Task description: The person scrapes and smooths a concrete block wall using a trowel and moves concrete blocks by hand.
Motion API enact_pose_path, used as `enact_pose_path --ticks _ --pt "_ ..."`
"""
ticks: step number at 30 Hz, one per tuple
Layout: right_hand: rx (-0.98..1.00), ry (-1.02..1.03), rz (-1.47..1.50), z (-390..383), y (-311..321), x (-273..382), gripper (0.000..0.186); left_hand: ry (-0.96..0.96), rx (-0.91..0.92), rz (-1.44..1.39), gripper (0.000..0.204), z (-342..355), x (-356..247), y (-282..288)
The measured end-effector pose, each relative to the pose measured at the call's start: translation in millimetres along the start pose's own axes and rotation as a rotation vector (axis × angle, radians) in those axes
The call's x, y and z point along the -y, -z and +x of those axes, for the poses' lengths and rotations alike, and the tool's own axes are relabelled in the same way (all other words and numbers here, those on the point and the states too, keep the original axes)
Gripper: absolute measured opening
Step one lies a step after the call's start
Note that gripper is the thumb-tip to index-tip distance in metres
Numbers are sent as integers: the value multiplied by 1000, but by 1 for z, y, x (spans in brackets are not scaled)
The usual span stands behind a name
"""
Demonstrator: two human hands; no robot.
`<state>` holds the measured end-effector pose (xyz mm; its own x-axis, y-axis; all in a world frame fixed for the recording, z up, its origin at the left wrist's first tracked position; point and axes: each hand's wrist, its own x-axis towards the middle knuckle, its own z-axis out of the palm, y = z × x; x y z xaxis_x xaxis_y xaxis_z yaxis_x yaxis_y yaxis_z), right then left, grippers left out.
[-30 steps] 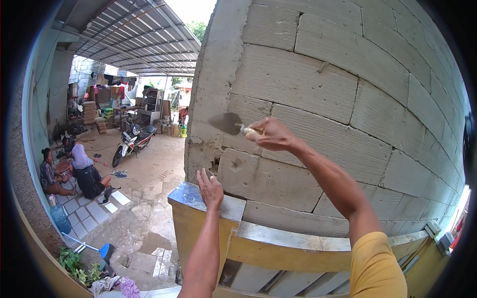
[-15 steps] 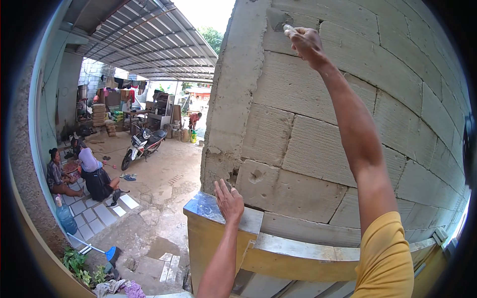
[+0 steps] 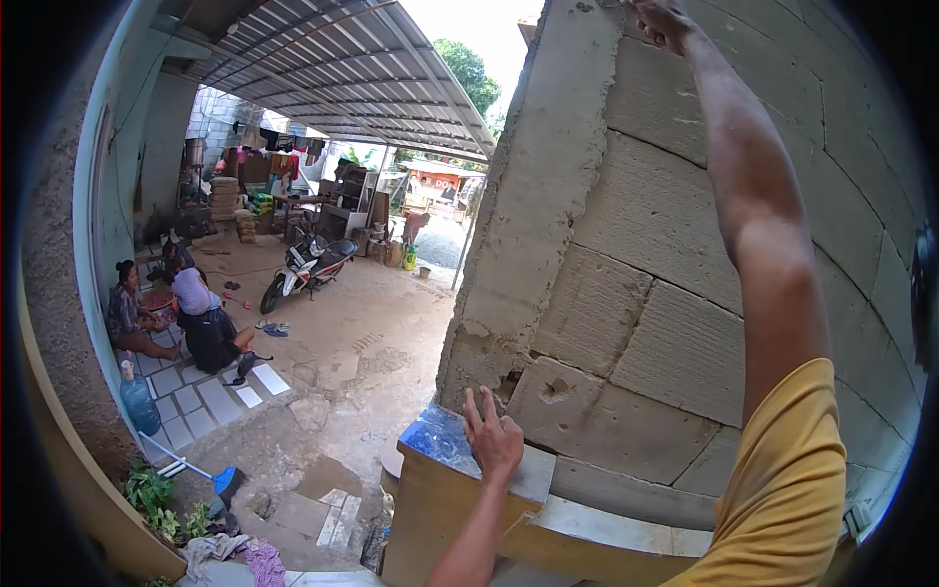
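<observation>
Head view, wall: we see the block wall filling the right half of the frame, its joints running aslant, with a strip of rendered column along its left side.
Right hand: our right hand is raised to the top edge, right of centre, before the upper blocks; its fingers bend inward, but the rim cuts them off and we cannot tell what they grip.
Left hand: our left hand is low at centre, fingers spread and pointing up, gripping nothing; it is in front of the post cap, and we cannot tell whether it touches.
Column edges: the outer one slants from upper centre down toward the cap; the inner one, against the blocks, is ragged, with a hole just above the left hand.
Post: the yellow post bounds the reach at lower centre.
Open room: left of the column, we have the yard floor stretching toward the motorcycle at left of centre.
Left border: seated people and a blue water jug line that side; a broom lies lower left.
</observation>
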<state>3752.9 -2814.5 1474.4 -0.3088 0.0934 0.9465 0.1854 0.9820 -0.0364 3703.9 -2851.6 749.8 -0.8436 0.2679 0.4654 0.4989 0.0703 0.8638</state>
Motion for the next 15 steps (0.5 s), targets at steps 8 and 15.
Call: enact_pose_path --ticks 8,15 --pt "185 -15 45 -129 14 17 37 -20 8 -33 74 -2 4 -3" --pt "496 24 64 -240 -18 -20 39 -22 24 -81 73 -2 6 -5"
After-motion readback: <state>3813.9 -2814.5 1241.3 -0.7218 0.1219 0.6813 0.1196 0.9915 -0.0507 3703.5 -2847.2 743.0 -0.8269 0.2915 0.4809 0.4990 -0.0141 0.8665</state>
